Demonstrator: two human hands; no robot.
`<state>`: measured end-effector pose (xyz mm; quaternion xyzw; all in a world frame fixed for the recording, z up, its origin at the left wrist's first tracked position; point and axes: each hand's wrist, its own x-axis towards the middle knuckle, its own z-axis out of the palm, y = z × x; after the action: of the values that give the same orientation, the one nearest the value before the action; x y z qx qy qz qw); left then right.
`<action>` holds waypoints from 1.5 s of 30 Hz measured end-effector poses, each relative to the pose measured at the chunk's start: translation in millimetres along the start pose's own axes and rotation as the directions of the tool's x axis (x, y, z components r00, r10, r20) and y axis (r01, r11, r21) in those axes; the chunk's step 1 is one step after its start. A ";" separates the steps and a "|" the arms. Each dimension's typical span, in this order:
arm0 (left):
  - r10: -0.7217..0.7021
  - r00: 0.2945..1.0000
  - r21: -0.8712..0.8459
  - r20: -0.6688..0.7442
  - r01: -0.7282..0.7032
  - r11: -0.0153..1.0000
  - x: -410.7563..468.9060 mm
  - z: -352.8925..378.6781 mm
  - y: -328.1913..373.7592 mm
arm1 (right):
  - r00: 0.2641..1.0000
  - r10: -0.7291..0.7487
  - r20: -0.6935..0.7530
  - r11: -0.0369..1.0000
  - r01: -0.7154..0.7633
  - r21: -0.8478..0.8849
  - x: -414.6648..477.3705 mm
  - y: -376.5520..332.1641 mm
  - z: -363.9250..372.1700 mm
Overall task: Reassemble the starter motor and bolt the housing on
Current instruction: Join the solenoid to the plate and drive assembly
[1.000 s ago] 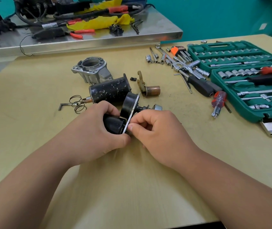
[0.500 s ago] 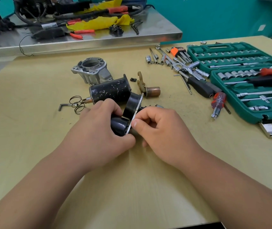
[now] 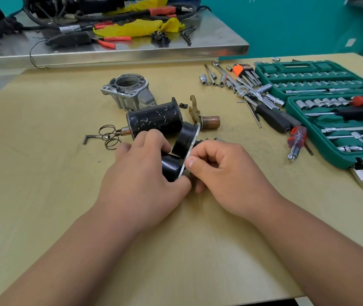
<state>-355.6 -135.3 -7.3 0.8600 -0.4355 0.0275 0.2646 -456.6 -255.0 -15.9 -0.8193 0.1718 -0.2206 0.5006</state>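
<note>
My left hand grips a black two-barrel starter part with a thin metal plate along its edge. My right hand pinches the plate edge of the same part from the right. What is under my right fingers is hidden. Behind lies the black cylindrical motor body with a copper-tipped shaft at its left end. The grey aluminium housing stands farther back, opening upward. A brass-coloured fork lever and a copper sleeve lie to the right of the motor body.
Coil springs and a hex key lie at left. A black-handled ratchet, loose sockets, a small screwdriver and an open green socket case fill the right. A steel bench with cables stands behind.
The black part has been tilted and lifted slightly between my hands. My right thumb has slid along the plate edge. The other parts on the table have not moved.
</note>
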 end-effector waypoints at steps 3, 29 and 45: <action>0.025 0.999 -0.003 0.037 -0.025 1.000 4.3 -4.9 -0.4 | 1.000 -0.002 0.028 1.000 0.003 -0.020 0.0 0.1 -1.3; 0.035 0.999 -0.056 -0.042 -0.038 0.998 3.2 2.6 3.6 | 0.999 0.010 0.036 0.999 -0.009 -0.037 4.9 -2.1 -1.5; -0.100 0.985 -0.290 0.141 0.137 0.947 2.9 0.4 2.2 | 0.999 -0.019 -0.035 0.972 0.010 -0.233 -7.9 -2.9 -1.9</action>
<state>-355.6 -138.6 -5.8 0.8348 -0.3977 -0.1082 0.3650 -464.1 -251.2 -14.1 -0.8694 0.1998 -0.2176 0.3961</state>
